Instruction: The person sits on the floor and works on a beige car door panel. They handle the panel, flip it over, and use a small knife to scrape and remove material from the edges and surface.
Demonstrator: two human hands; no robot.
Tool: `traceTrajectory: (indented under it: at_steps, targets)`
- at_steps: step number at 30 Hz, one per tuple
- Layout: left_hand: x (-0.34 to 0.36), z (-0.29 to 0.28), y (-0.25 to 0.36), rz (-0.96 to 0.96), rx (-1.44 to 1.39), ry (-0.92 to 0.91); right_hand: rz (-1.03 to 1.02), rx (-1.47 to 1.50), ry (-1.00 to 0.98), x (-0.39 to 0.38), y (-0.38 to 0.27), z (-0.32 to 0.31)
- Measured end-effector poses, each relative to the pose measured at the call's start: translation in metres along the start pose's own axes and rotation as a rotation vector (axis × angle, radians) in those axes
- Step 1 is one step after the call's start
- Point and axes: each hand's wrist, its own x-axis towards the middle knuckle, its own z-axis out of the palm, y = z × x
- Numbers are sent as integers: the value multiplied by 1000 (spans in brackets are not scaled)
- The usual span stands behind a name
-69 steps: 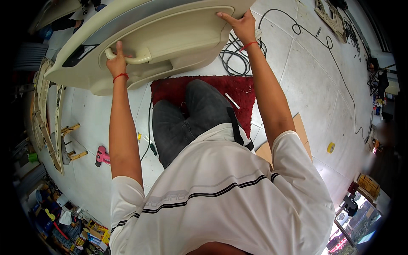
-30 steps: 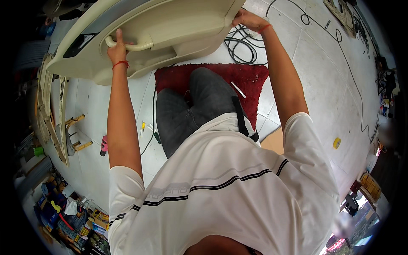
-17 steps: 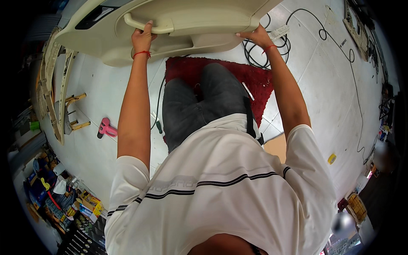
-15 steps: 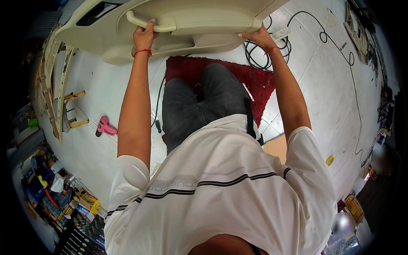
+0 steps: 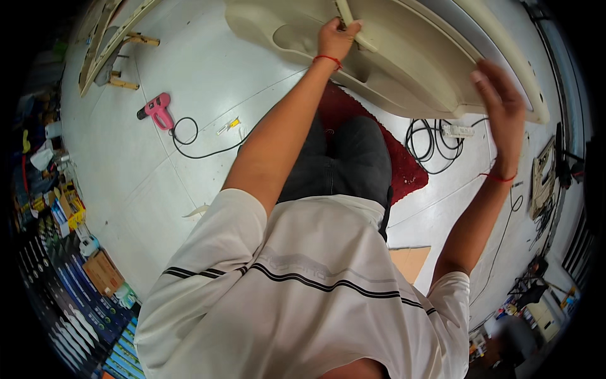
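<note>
"Left hand [image 5: 336,39]: what does it have?"

"It is wrapped round the pale cream, curved plastic pull handle [image 5: 368,40] of the large beige moulded door panel [image 5: 429,69]."

"And the right hand [image 5: 504,95]?"

"Its fingers are spread and blurred before the panel's right end, grasping nothing I can make out. Whether a fingertip brushes the surface, I cannot tell."

"Where is the panel itself?"

"Beyond the person's knees, slanted across the far edge of the dark red shaggy mat [image 5: 409,174], hiding part of it. I cannot tell whether it bears on the white tiled floor [image 5: 208,63] or hangs from the handle."

"How would you manage it well?"

"With 1 hand holding, I'd expect the long right end to swing. I would bring the right palm under that end's rim, so 2 hands share the weight, then move slowly and level."

"Any hazard?"

"Yes: the looped black rubber cable [image 5: 432,145] and white oblong power strip [image 5: 457,131] lie on the floor beside the mat's right edge, near the panel's lower rim. Set down there, the panel could scuff or pinch the cable."
</note>
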Motion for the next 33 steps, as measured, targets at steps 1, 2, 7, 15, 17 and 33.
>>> traceTrajectory:
  at_steps: [1,2,7,15,17,33]
  targets:
    - [-9,13,3,-20,-13,20,-92,-123,185,19,-40,-15]
    - [-14,14,7,-28,1,61,-146,-293,293,40,-65,-19]
    - [-21,25,-18,-35,-166,52,-84,-653,59,147,-2,-11]
    - [53,-68,-73,31,377,408,3,-796,74,150,-43,29]
    - [72,-78,-50,213,543,470,17,-823,90,146,-42,27]
    - [126,-124,-15,300,776,266,-40,-769,78,158,-32,27]
